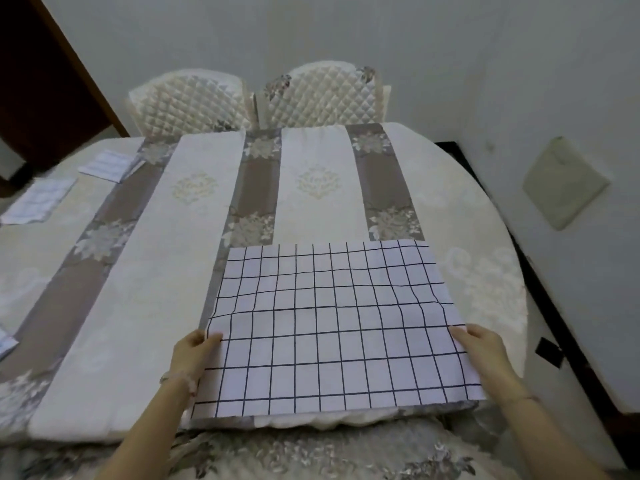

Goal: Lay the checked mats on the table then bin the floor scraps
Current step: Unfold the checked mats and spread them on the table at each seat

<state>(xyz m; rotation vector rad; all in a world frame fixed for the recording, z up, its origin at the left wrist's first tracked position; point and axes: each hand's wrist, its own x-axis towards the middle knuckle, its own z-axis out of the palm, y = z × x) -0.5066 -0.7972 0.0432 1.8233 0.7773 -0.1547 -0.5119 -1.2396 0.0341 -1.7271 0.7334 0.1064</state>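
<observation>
— At the table's far left edge (45,244), what do we see first?

— We see two more checked mats: one (38,201) lying flat near the rim, another (109,165) just beyond it toward the dark wooden door (41,81). A corner of a third piece (6,342) pokes in at the frame's left border (too little of it shows to say what it is).

— And moving toward the middle?

— Cream and grey floral runners (156,258) stretch across the tablecloth toward two quilted chair backs (188,98) standing side by side against the wall. Nearer us, our left hand (194,355) pinches the left edge of the checked mat (329,327), thumb on top and fingers curled under the cloth. A pale bracelet (173,377) sits on that wrist.

— Where does the mat lie?

— It lies spread on the table directly before us, its near edge at the table's rim, its far edge over the grey runner strips. Slight ripples run through its grid lines.

— And on the right?

— Our right hand (485,348) grips the mat's right edge, fingertips closed onto the cloth. Past it, a black strip (549,351) lies on the dark floor border, and a pale square panel (564,183) sits on the wall.
</observation>
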